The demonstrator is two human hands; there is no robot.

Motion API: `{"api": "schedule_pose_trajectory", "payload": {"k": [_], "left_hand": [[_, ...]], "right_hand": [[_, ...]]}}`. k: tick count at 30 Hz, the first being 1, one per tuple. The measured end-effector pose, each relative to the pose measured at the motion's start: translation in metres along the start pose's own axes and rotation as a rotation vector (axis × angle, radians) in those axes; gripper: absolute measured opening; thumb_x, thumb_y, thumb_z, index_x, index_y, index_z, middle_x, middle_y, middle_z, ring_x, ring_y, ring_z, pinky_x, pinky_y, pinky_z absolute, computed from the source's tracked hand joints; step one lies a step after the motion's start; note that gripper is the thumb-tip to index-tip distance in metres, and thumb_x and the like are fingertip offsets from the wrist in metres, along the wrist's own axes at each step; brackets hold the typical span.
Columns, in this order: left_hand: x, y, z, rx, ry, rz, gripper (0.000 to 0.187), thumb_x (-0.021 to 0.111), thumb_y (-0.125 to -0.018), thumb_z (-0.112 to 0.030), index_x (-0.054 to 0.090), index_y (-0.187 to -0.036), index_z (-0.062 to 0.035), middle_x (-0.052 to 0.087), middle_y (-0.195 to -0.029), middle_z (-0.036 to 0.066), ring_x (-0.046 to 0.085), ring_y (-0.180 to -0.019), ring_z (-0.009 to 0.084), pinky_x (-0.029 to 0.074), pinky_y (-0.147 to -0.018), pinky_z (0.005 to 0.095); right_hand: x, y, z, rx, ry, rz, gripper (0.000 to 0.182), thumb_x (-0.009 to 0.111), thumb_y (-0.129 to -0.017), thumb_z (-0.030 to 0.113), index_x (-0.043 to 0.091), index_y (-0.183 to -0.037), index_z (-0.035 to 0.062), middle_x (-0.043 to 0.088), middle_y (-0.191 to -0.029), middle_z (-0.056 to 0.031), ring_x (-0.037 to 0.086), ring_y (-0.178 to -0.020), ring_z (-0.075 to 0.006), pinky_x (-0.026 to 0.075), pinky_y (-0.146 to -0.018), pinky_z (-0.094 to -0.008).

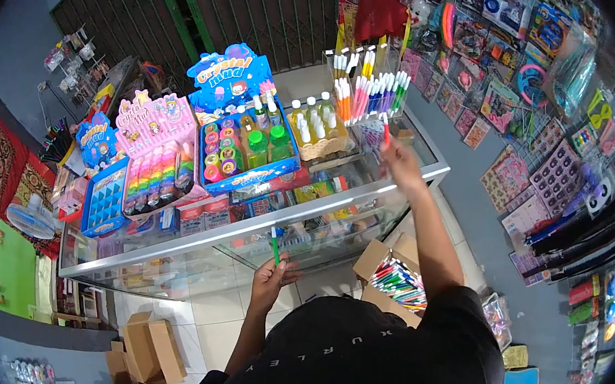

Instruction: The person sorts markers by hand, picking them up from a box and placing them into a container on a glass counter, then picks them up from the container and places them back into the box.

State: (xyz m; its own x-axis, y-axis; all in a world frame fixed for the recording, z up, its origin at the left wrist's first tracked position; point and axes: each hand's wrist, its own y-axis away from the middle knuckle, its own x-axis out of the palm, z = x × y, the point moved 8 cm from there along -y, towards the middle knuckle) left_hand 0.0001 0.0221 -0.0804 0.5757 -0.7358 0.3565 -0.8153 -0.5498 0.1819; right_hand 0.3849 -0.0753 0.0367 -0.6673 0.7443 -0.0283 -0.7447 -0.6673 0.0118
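Note:
My left hand is closed around a green marker with a white tip, held in front of the glass counter. Farther right, my right hand grips a red marker, raised over the counter's right end. Just beyond it stands a clear marker holder with upright orange, pink, purple, blue and green markers. A basket of small bottles sits left of that hand. On the floor, an open cardboard box holds many loose markers.
The glass counter spans the front, bearing a blue Crystal Mud box and a pink display box. Hanging toys cover the right wall. Empty cardboard boxes lie lower left, near a fan.

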Motion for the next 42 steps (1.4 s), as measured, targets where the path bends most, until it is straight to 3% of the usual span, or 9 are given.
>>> {"api": "schedule_pose_trajectory", "payload": {"k": [3,7,11,14,21,32,36,40,42], "left_hand": [[-0.001,-0.005,0.004,0.003,-0.002,0.007,0.043,0.047,-0.099,-0.023,0.043,-0.133,0.0027,0.062,-0.113,0.019,0.066,-0.096,0.0290,0.055,-0.083,0.0368],[-0.004,-0.006,0.007,-0.004,-0.021,-0.008,0.044,0.048,-0.099,-0.024,0.042,-0.134,0.0027,0.061,-0.114,0.020,0.066,-0.096,0.0291,0.055,-0.083,0.0368],[-0.002,-0.003,0.003,0.002,-0.009,-0.032,0.045,0.048,-0.099,-0.024,0.041,-0.135,0.0030,0.061,-0.115,0.021,0.066,-0.096,0.0290,0.055,-0.083,0.0366],[-0.005,-0.002,0.006,-0.013,-0.015,-0.057,0.046,0.047,-0.099,-0.024,0.041,-0.135,0.0033,0.060,-0.115,0.021,0.066,-0.096,0.0287,0.054,-0.083,0.0364],[-0.004,-0.001,0.000,-0.012,0.002,-0.066,0.046,0.049,-0.099,-0.024,0.042,-0.135,0.0033,0.061,-0.114,0.020,0.066,-0.095,0.0271,0.054,-0.083,0.0356],[-0.001,-0.012,0.003,-0.029,0.012,0.004,0.045,0.050,-0.099,-0.024,0.042,-0.135,0.0022,0.060,-0.112,0.021,0.066,-0.093,0.0277,0.055,-0.085,0.0387],[-0.002,-0.015,0.005,-0.034,-0.001,0.030,0.043,0.048,-0.099,-0.023,0.043,-0.134,0.0016,0.061,-0.111,0.019,0.066,-0.094,0.0269,0.054,-0.085,0.0371],[0.001,-0.018,0.003,-0.042,-0.005,0.033,0.042,0.047,-0.100,-0.024,0.044,-0.134,-0.0001,0.064,-0.106,0.015,0.067,-0.090,0.0219,0.054,-0.078,0.0316],[-0.001,-0.017,0.001,-0.051,-0.041,0.031,0.041,0.047,-0.100,-0.023,0.045,-0.134,-0.0002,0.065,-0.100,0.012,0.066,-0.082,0.0179,0.053,-0.072,0.0290]], "right_hand": [[-0.044,-0.049,0.048,-0.309,0.321,-0.199,0.037,0.065,-0.088,0.026,0.063,-0.114,0.0002,0.062,-0.080,-0.0045,0.059,-0.067,-0.0172,0.047,-0.064,-0.0306],[-0.066,-0.086,0.109,-0.637,0.616,-0.355,0.026,0.062,-0.084,0.014,0.067,-0.106,0.0016,0.068,-0.081,-0.0143,0.065,-0.073,-0.0245,0.050,-0.069,-0.0358],[-0.077,-0.127,0.142,-0.678,0.713,-0.395,0.024,0.058,-0.078,0.008,0.067,-0.099,0.0016,0.066,-0.088,-0.0232,0.066,-0.085,-0.0359,0.051,-0.076,-0.0405],[-0.077,-0.151,0.158,-0.577,0.920,-0.415,0.022,0.063,-0.078,0.010,0.066,-0.099,0.0041,0.068,-0.091,-0.0170,0.067,-0.087,-0.0307,0.051,-0.078,-0.0373],[-0.075,-0.184,0.175,-0.636,0.907,-0.479,0.037,0.074,-0.068,0.015,0.063,-0.102,0.0059,0.068,-0.087,-0.0172,0.068,-0.085,-0.0300,0.052,-0.074,-0.0387],[-0.091,-0.247,0.121,-0.578,0.638,-0.327,0.033,0.067,-0.078,0.007,0.058,-0.110,0.0019,0.067,-0.074,-0.0103,0.066,-0.065,-0.0162,0.052,-0.061,-0.0277],[-0.070,-0.201,0.142,-0.829,0.730,-0.398,0.032,0.066,-0.078,0.006,0.058,-0.109,0.0022,0.066,-0.074,-0.0106,0.066,-0.072,-0.0149,0.052,-0.062,-0.0273],[-0.041,-0.163,0.143,-0.698,0.679,-0.309,0.033,0.069,-0.073,0.008,0.061,-0.106,0.0036,0.068,-0.083,-0.0112,0.067,-0.078,-0.0243,0.051,-0.070,-0.0352],[-0.022,-0.133,0.145,-0.651,0.644,-0.304,0.023,0.064,-0.077,0.008,0.064,-0.099,0.0032,0.067,-0.080,-0.0100,0.066,-0.074,-0.0200,0.050,-0.066,-0.0324]]}}
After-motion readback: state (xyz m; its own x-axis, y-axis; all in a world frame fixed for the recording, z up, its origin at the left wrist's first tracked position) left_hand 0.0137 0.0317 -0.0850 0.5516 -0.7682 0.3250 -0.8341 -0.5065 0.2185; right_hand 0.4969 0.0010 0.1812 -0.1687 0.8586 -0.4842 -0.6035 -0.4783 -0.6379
